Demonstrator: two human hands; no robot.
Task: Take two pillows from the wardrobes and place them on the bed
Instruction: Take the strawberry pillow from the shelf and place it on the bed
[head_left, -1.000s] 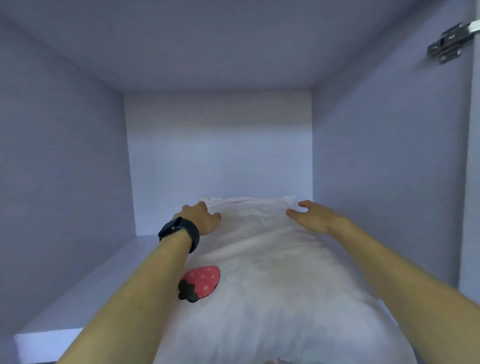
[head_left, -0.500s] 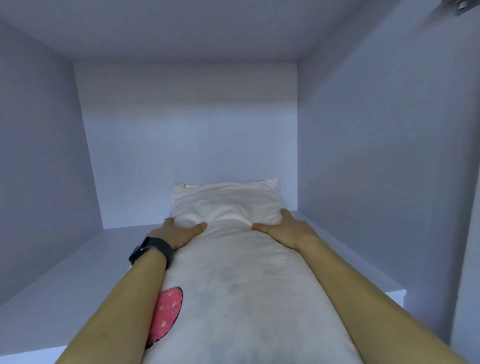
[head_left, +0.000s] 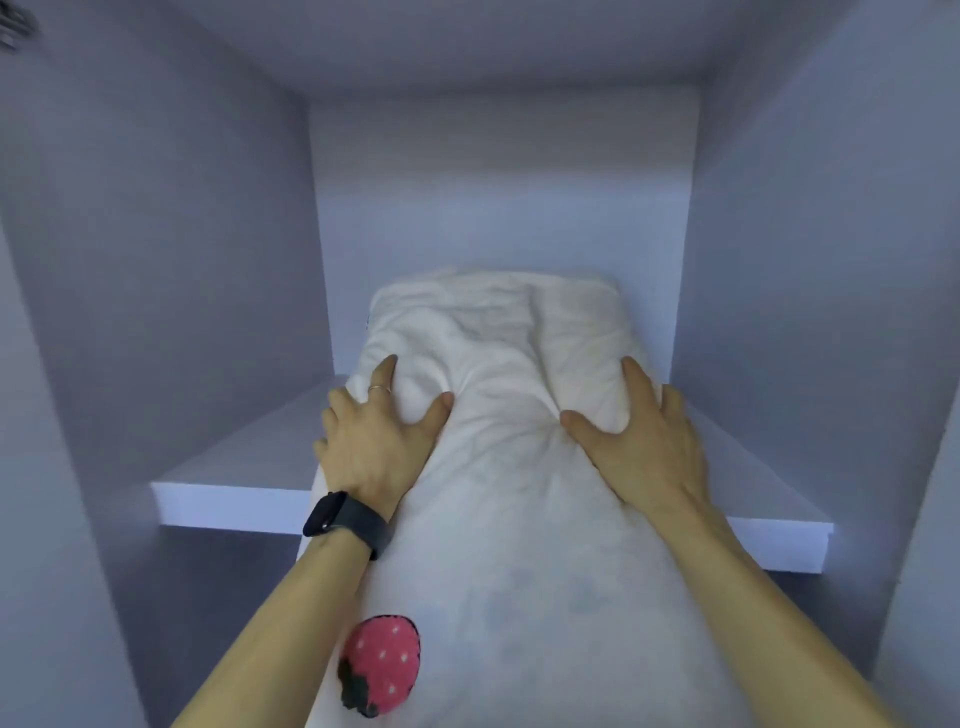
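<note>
**Trainee:** Head view: where is the pillow, and what grip is on it?

**Instructor:** The white pillow (head_left: 498, 415) lies lengthwise on the wardrobe shelf (head_left: 234, 499). Its far end is near the back wall; its near end overhangs the shelf edge toward the person. The left hand (head_left: 374, 441) is placed on the pillow's left flank, the right hand (head_left: 639, 441) on its right flank. The fingers of both hands are spread and curled into the cover, with fabric bunched between each thumb and forefinger. Each hand is therefore grasping the pillow, not lying loose on it.

**Trainee:** Is anything else in view?

**Instructor:** A dark watch (head_left: 345, 522) on the left wrist, and a strawberry patch (head_left: 382, 665) at the pillow's near left edge. Only one pillow is visible; the bed is not in view.

**Trainee:** Procedure for this step?

**Instructor:** In my judgement, the step is withdrawal from the shelf. Keep both grips level and symmetrical. Grip the filling, not the cover alone, or the cover may slide. Pull straight back, clear of the side walls. Support the overhanging end against the body, as a soft pillow will likely sag.
</note>
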